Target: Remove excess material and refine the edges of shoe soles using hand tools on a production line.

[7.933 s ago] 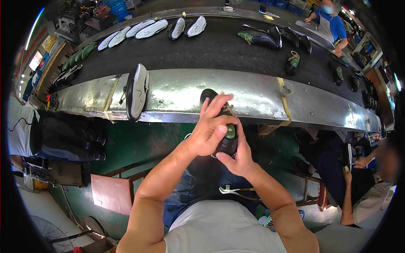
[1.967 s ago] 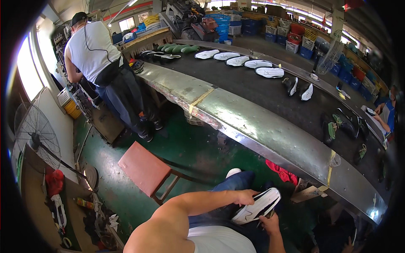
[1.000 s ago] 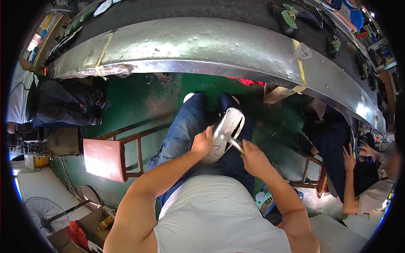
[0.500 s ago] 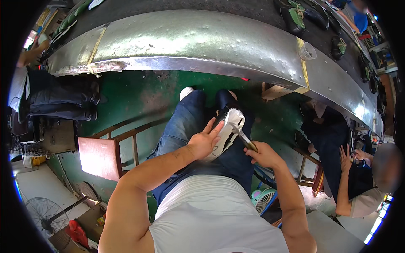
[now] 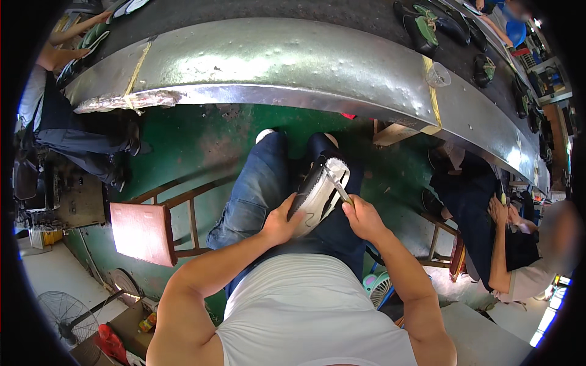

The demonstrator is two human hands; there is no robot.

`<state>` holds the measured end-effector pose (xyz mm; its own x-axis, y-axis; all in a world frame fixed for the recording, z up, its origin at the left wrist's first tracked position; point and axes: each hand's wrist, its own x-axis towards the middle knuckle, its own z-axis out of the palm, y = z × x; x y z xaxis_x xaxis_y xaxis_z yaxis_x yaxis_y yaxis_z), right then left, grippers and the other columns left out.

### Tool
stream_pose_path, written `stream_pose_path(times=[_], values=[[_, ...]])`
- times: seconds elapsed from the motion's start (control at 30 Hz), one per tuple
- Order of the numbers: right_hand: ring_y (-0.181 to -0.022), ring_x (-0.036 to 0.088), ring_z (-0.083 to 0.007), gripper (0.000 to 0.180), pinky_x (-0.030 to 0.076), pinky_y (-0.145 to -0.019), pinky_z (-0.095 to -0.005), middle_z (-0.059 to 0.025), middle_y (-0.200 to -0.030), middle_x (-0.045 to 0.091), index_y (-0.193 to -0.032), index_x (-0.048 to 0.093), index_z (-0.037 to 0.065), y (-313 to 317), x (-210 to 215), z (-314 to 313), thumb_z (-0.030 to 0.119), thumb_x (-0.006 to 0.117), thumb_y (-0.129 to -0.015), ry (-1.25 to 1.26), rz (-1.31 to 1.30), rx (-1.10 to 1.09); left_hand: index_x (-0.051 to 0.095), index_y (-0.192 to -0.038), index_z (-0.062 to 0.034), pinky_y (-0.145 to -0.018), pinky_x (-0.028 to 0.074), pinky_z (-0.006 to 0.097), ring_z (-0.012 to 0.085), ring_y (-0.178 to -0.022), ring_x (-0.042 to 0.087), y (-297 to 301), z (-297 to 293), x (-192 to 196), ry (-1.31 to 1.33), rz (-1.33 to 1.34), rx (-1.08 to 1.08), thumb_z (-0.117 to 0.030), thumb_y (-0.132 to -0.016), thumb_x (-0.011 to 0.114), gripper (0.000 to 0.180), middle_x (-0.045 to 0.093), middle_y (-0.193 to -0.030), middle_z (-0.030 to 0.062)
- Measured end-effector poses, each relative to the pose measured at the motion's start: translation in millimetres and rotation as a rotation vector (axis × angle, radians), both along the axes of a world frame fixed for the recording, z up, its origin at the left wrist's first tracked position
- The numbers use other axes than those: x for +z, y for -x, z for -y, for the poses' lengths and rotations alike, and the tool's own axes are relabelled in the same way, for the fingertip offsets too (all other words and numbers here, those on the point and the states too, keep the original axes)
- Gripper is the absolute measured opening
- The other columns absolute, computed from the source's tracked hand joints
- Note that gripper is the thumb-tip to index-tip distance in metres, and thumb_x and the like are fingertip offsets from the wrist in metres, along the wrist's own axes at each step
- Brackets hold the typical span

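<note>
Seated operator working the white sole (image 5: 317, 194) of a shoe held over the lap, seen from the head view. The sole lies tilted, its pale tread side turned up and its toe end pointing away from the body, above the jeans-clad knees (image 5: 256, 195). The left hand (image 5: 279, 224) is clamped on the near, heel end of the sole, thumb and fingers wrapped round its edge; the right hand (image 5: 361, 218) is closed on a thin metal tool (image 5: 336, 186) whose tip rests on the far part of the sole. To do this step well, judging from the grip, the left hand should keep the sole braced against the thigh so that it cannot rock, while the right hand draws the tool in short, shallow strokes directed away from the holding fingers; a slip toward the left thumb looks like the main hazard. Beyond the hands runs the long curved metal edge of the bench (image 5: 293, 67), carrying dark shoes (image 5: 427, 27); a red-seated wooden stool (image 5: 141, 232) stands to the left of the left hand, and a seated co-worker (image 5: 494, 232) sits right of the right hand.
</note>
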<state>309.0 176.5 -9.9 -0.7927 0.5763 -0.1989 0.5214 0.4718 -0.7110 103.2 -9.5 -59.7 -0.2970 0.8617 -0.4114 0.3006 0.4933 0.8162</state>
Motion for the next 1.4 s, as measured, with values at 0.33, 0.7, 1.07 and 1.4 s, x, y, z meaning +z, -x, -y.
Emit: stream_pose_path(times=[0.33,0.7,1.07,1.4], values=[[-0.073,0.056,-0.0065,0.034,0.041,-0.055,-0.0183,-0.0027,-0.096,0.063,-0.127,0.051,0.001,-55,-55,50,0.025,0.053,-0.103,0.292,-0.444,-0.556,0.035,-0.147,-0.0059,-0.089,0.053,0.046,0.0407,-0.101,0.066,57,-48,119,-0.218,-0.398,-0.433,-0.013,-0.073,0.073,0.084,0.067,-0.111,0.0245],[-0.084,0.064,-0.0157,0.026,0.052,-0.078,-0.0301,-0.0089,-0.098,0.066,-0.120,0.054,-0.003,-58,-46,54,0.015,0.054,-0.101,0.302,-0.463,-0.671,0.061,-0.116,0.0032,-0.082,0.054,0.033,0.0201,-0.092,0.068,41,-148,164,-0.335,0.174,-0.113,-0.027,-0.075,0.088,0.058,0.070,-0.098,0.0148],[-0.100,0.065,-0.0408,0.046,0.051,-0.088,-0.0425,-0.0212,-0.107,0.068,-0.135,0.052,0.001,-47,49,21,0.016,0.061,-0.093,0.287,0.072,0.010,0.067,-0.115,-0.0018,-0.081,0.054,0.044,0.0390,-0.089,0.069,24,-61,38,-0.029,-0.252,-0.159,-0.022,-0.093,0.062,0.030,0.069,-0.091,0.0256],[-0.085,0.063,-0.0164,0.033,0.052,-0.072,-0.0355,-0.0091,-0.097,0.068,-0.120,0.060,0.001,9,81,-23,0.024,0.062,-0.096,0.790,0.437,0.131,0.060,-0.082,-0.0052,-0.055,0.053,0.048,0.0377,-0.059,0.065,-13,-54,46,-0.301,-0.629,-0.120,-0.017,-0.092,0.060,0.015,0.063,-0.066,0.0179]])
